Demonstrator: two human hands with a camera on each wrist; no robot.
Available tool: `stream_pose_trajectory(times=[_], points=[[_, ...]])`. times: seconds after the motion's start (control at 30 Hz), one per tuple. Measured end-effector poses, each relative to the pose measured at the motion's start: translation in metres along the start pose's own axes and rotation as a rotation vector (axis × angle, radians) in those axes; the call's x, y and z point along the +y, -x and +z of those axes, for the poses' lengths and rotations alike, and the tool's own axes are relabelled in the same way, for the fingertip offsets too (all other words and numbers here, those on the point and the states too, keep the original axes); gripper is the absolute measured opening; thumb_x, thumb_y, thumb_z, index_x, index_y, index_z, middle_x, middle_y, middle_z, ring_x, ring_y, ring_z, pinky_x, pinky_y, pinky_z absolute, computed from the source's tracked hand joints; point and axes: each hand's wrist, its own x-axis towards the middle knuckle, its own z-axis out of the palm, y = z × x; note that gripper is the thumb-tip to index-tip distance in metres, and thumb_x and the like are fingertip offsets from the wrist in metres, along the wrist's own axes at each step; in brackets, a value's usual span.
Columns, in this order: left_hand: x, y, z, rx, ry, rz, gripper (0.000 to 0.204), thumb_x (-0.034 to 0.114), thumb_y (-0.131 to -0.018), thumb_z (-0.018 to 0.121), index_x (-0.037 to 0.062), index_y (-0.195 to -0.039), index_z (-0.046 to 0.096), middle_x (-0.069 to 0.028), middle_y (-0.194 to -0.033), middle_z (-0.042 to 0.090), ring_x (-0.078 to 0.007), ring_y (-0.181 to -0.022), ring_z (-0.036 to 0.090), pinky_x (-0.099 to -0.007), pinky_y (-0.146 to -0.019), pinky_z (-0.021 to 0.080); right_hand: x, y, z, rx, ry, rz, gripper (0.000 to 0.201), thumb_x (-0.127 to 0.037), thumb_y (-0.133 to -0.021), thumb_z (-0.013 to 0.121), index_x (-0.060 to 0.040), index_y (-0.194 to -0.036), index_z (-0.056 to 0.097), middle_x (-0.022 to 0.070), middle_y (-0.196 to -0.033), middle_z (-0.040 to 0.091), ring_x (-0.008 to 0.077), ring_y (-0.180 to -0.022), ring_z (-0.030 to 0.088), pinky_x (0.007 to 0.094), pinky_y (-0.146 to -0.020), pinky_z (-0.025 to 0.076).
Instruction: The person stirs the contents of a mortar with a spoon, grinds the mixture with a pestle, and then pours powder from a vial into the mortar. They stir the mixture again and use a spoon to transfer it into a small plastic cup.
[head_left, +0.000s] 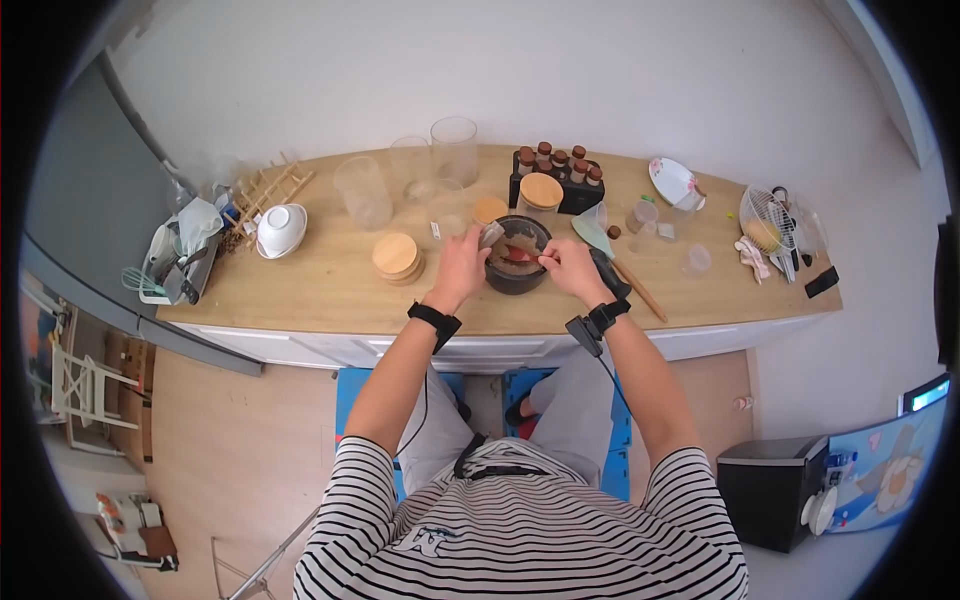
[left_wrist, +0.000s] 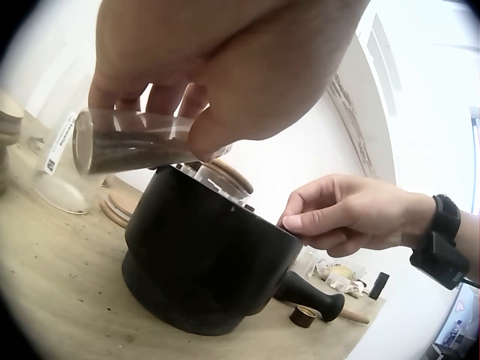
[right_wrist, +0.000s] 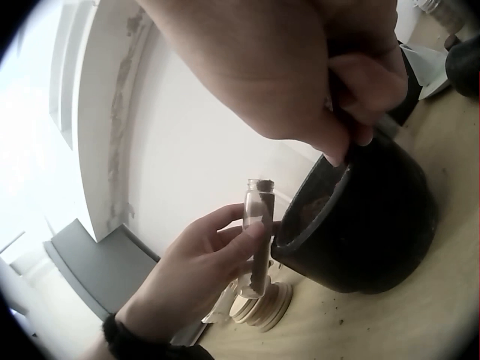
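Note:
My left hand grips a small clear glass vial of brown powder close beside the rim of a black mortar. The vial's mouth shows uncapped in the right wrist view, and the vial lies tilted in the left wrist view. Over the opposite side of the rim, my right hand pinches a thin tool with a red end that reaches into the mortar. Brown powder coats the inside of the mortar. A black pestle and a small brown cap lie beside it on the counter.
Behind the mortar stand a wooden-lidded jar and a black rack of capped vials. Tall clear containers and round wooden lids are to the left. A pale green funnel and a wooden stick lie right.

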Motion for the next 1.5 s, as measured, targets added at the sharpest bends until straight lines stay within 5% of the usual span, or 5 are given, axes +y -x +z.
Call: stream_pose_trajectory(times=[0.53,0.63,0.73,1.03,1.5], points=[[0.005,-0.001,-0.012,0.002,-0.009,0.024,0.041,-0.002,-0.085,0.071,0.0040,-0.125,0.062,-0.0214,-0.110,0.068,-0.0443,-0.103,0.060,-0.0509,-0.089,0.050,0.036,0.031,-0.002,0.135,-0.390,0.121,0.016,-0.016,-0.092,0.075,-0.0006,-0.095,0.074,0.0094,-0.075,0.072,0.0156,-0.068,0.067,0.0312,-0.068,0.053],[0.002,-0.002,-0.016,-0.025,-0.071,0.085,0.042,-0.001,-0.084,0.073,0.0053,-0.124,0.063,-0.0195,-0.109,0.069,-0.0424,-0.103,0.061,-0.0500,-0.089,0.050,0.028,0.030,-0.011,0.097,-0.366,0.123,0.012,-0.011,-0.096,0.072,0.0008,-0.095,0.072,-0.0003,-0.075,0.066,0.0069,-0.068,0.056,0.0259,-0.063,0.045],[0.001,-0.002,-0.019,-0.065,-0.114,0.100,0.042,-0.001,-0.083,0.073,0.0058,-0.124,0.063,-0.0181,-0.109,0.069,-0.0412,-0.104,0.061,-0.0496,-0.090,0.050,0.038,0.023,-0.015,0.119,-0.361,0.104,0.016,-0.016,-0.092,0.075,0.0001,-0.095,0.074,0.0085,-0.074,0.071,0.0148,-0.066,0.064,0.0314,-0.066,0.051],[0.013,-0.012,-0.013,-0.123,-0.195,0.132,0.038,0.001,-0.084,0.072,0.0079,-0.120,0.064,-0.0145,-0.108,0.070,-0.0402,-0.106,0.062,-0.0502,-0.090,0.049,0.034,0.012,-0.048,0.032,-0.314,0.025,0.014,-0.014,-0.092,0.074,0.0007,-0.094,0.073,0.0084,-0.075,0.070,0.0152,-0.070,0.064,0.0322,-0.068,0.051],[0.029,-0.017,-0.002,-0.202,-0.358,0.075,0.030,0.010,-0.088,0.073,0.0126,-0.117,0.064,-0.0118,-0.106,0.069,-0.0365,-0.105,0.063,-0.0505,-0.086,0.049,-0.030,-0.001,-0.085,0.062,0.143,0.044,0.012,-0.017,-0.089,0.074,-0.0052,-0.091,0.074,0.0150,-0.089,0.074,0.0362,-0.089,0.071,0.0466,-0.078,0.055]])
